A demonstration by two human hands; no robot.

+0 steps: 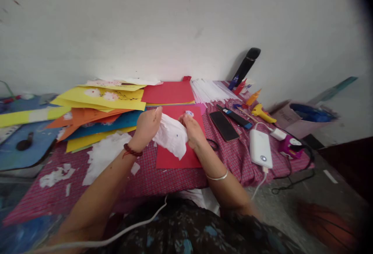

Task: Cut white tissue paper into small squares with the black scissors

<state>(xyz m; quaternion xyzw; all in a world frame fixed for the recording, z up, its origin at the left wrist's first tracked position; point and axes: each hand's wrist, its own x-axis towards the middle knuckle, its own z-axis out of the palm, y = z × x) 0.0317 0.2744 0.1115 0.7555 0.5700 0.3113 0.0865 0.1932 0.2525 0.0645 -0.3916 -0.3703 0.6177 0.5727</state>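
Observation:
A crumpled white tissue (171, 137) with a small blue spot is stretched between my two hands, above a red paper sheet (190, 160). My left hand (148, 126) grips its left end, fingers closed. At the other end, my right hand (192, 131) is closed on the tissue's right edge. By the right fingertips shows a small white tuft with blue-purple marks (189, 113); whether it is pinched or lies on the sheet I cannot tell. More white tissue (105, 153) lies to the left, with torn scraps (56, 175) nearer the front.
Stacked yellow, orange and blue papers (116, 100) stand at back left, beside a red sheet (169, 92). White strips (208, 89) lie behind. Rightward are a phone (223, 126), a cutter knife (237, 117), a yellow glue gun (263, 113) and a cabled power bank (260, 149).

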